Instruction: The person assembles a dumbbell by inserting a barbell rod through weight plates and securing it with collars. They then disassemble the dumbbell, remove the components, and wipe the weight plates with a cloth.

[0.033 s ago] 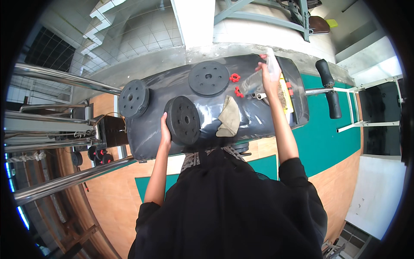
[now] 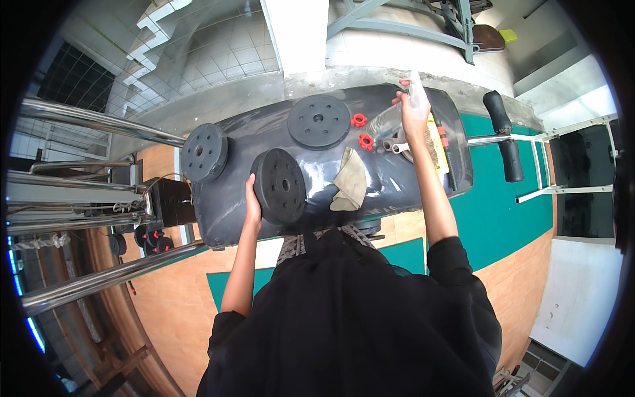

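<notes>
My left hand (image 2: 253, 202) grips the left edge of a black weight plate (image 2: 280, 186), which stands tilted on a dark padded bench (image 2: 231, 228). My right hand (image 2: 415, 118) is wrapped round the white top of a clear spray bottle (image 2: 389, 124), held slantwise over the bench's right part. A folded beige cloth (image 2: 350, 182) lies between the hands. Beside the bottle are two red star-shaped collar nuts (image 2: 358, 120). A metal wrench (image 2: 399, 148) lies under my right wrist, partly hidden. Another black plate (image 2: 319, 121) lies flat behind.
A third weight plate (image 2: 205, 152) rests at the bench's left end. Right of my wrist lie a yellow-edged item (image 2: 436, 149) and a black-and-red tool (image 2: 444, 137). Chrome bars (image 2: 106, 122) run along the left; padded rollers (image 2: 503, 135) stick out at the right.
</notes>
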`<state>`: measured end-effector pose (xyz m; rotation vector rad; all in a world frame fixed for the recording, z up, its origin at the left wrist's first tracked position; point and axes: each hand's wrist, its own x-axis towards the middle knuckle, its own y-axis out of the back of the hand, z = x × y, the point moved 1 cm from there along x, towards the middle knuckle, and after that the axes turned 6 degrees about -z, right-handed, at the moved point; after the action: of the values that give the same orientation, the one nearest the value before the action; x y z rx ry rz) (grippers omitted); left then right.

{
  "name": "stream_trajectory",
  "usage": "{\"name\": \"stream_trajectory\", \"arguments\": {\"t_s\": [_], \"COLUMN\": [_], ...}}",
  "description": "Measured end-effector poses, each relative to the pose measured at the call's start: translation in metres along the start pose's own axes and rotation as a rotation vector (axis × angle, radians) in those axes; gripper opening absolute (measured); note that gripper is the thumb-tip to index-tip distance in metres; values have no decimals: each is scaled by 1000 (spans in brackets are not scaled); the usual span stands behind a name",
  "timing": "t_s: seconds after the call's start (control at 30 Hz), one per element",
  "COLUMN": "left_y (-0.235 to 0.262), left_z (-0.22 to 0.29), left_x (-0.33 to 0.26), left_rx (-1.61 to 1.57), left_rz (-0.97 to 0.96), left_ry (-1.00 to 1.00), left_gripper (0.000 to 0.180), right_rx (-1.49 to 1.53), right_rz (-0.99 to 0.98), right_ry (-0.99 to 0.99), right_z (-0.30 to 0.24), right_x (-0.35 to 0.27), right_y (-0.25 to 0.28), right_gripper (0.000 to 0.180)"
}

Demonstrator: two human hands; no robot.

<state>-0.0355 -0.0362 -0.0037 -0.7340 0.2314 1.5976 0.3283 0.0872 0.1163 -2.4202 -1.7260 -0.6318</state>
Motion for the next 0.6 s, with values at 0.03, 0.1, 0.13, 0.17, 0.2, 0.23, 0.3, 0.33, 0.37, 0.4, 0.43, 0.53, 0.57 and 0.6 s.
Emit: {"name": "stream_trajectory", "arguments": {"t_s": [0.03, 0.1, 0.13, 0.17, 0.2, 0.23, 0.3, 0.33, 0.37, 0.4, 0.43, 0.53, 0.57, 0.6], "left_y": [1, -4, -5, -4, -1, 1, 1, 4, 6, 8, 4, -2, -1, 2], "left_z": [-1, -3, -2, -1, -4, -6, -7, -8, -9, -9, -7, -2, -2, -4], "left_x": [-1, -5, -4, -6, -2, -2, -3, -4, -4, -4, -5, -10, -9, -7], "left_rx": [-12, -9, -5, 1, -2, -1, 5, -12, -29, -46, -53, -68, -70, -71], "left_rz": [1, 1, 3, 10, 17, 32, 56, 49, 41, 32, 40, 45, 36, 26], "left_ry": [10, 1, -10, -16, -38, -47, -62, -49, -36, -22, -16, -8, -11, -15], "left_gripper": [79, 79, 79, 79, 77, 77, 75, 75, 75, 74, 74, 75, 75, 76], "right_rx": [-16, -49, -109, -156, -204, -254, -175, -152, -130, -103, -80, -28, -34, -40], "right_rz": [2, 11, 36, 9, -17, -44, -46, -34, -21, -20, -13, -12, -27, -42], "right_ry": [3, 12, 49, 48, 48, 41, 20, 19, 18, 8, 3, -14, -46, -77], "right_z": [13, 42, 57, 66, 75, 86, 103, 102, 102, 102, 99, 86, 91, 99], "right_x": [10, 22, 26, 27, 28, 26, 20, 13, 8, 6, 6, 5, 5, 6], "right_y": [-1, 4, 4, 2, 1, -1, 0, 0, 0, -1, 0, 0, 1, 2], "right_gripper": [26, 26, 25, 27, 30, 33, 34, 35, 35, 35, 36, 41, 42, 43]}}
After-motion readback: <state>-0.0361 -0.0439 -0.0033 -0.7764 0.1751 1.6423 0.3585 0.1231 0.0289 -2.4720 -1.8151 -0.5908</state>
